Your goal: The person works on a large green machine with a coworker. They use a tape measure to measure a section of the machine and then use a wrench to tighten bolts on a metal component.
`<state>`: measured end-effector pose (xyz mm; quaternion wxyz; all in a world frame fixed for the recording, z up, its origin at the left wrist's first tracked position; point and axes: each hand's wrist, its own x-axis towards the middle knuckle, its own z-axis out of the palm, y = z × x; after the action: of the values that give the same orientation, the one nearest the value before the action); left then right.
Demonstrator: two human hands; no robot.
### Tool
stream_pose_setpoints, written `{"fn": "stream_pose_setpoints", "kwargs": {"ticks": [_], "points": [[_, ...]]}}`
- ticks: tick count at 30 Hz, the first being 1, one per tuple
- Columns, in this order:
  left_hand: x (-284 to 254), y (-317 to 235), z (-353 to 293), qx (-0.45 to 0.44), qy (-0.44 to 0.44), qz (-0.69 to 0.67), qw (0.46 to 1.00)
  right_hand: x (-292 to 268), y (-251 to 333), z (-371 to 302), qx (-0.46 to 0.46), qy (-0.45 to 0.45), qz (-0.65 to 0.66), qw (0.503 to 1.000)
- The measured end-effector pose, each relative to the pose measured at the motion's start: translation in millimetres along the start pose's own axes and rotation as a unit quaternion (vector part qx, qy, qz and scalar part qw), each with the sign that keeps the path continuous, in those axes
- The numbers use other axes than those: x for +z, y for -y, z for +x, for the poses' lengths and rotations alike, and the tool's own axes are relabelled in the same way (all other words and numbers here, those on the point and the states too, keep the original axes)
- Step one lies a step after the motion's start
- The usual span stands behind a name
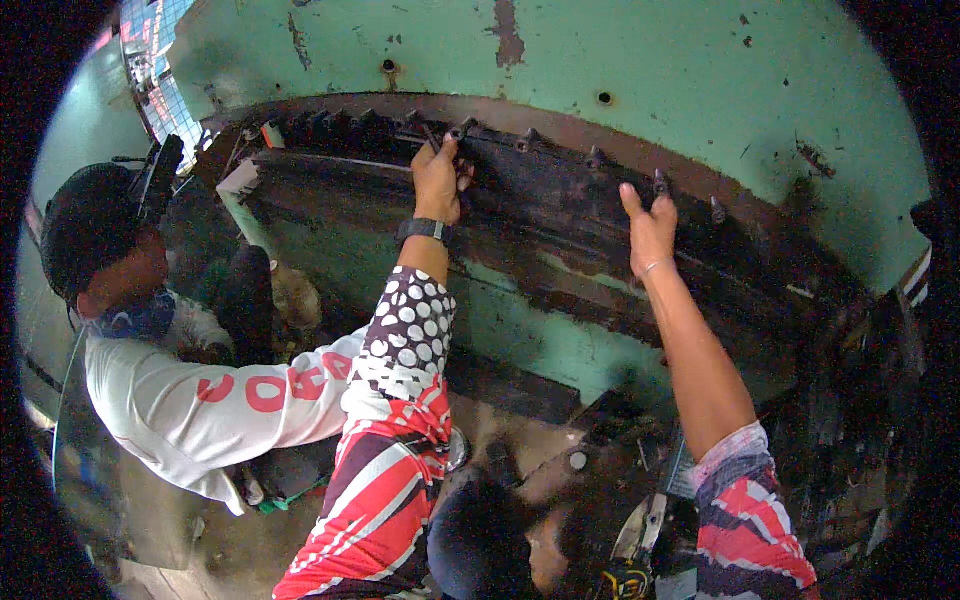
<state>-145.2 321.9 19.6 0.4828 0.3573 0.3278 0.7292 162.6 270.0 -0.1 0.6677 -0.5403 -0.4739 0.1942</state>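
Observation:
A long, dark, dirty metal strip (570, 195) curves along the foot of a green painted wall, with several short studs (594, 157) sticking up from it. My left hand (437, 185) is at the strip left of centre. Its fingers are curled and its thumb points up beside a stud (463, 129); what they close on is too dark to name. Further right, my right hand (653, 235) reaches to the same strip. Thumb and forefinger stand apart there, the forefinger close to another stud (660, 183). The other fingers of that hand are mostly hidden.
On the left crouches a co-worker in a white long-sleeved shirt (200, 420), one arm passing behind my left forearm. A dark cap (480, 540) shows below, between my arms. Beside my right sleeve lies a yellow and black tool (627, 583). The green panel (680, 60) rises ahead.

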Motion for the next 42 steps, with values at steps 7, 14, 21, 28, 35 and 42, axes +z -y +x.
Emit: {"fn": "stream_pose_setpoints", "kwargs": {"ticks": [7, 14, 21, 28, 35, 42], "points": [[9, -22, -48, 0.058, -0.155, -0.092, 0.982, 34, 14, -7, 0.041, -0.068, 0.077, 0.994], [45, 4, -117, 0.042, -0.128, 0.072, 0.988, 11, 1, 22, 0.026, 0.021, 0.034, 0.999], [32, 5, -9, 0.12, -0.156, 0.122, 0.973, 18, 31, 55, 0.007, 0.124, -0.053, 0.991], [80, -25, -3, 0.066, -0.068, 0.06, 0.994, 7, 58, 51, -0.033, 0.087, -0.009, 0.996], [84, -21, -12, 0.276, -0.259, 0.247, 0.892, -6, 85, 52, -0.027, 0.179, -0.25, 0.951], [100, -74, -43, 0.294, -0.195, 0.516, 0.78, -103, 105, -4, -0.145, 0.22, -0.241, 0.934]]}}
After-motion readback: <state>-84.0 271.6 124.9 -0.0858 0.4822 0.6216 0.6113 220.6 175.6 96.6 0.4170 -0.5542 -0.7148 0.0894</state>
